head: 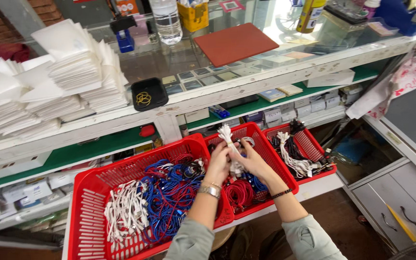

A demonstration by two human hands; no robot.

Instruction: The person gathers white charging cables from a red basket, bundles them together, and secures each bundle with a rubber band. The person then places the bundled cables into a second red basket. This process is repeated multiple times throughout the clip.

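A bundle of white cables (228, 139) stands almost upright, its long axis running from the hands up and a little to the left, with its bunched top end pointing at the counter edge. It sits over the middle red basket (266, 144), held between both hands.

On the left, stacks of white packets (49, 91) cover a glass counter top (169, 62), beside a small black tray (149, 94) with rubber bands. Below, a large red basket (87, 192) holds white, blue and red cables. The left hand (217, 163), with a metal bracelet on its wrist, curls its fingers around the bundle's lower part. The right hand (253, 161) presses in from the other side, fingers closed on the same bundle, just touching the left hand. Farther right, a third red basket (309, 142) holds more white and dark cables. Shelves with small boxes run under the counter, and grey drawers (400, 202) stand at the far right.
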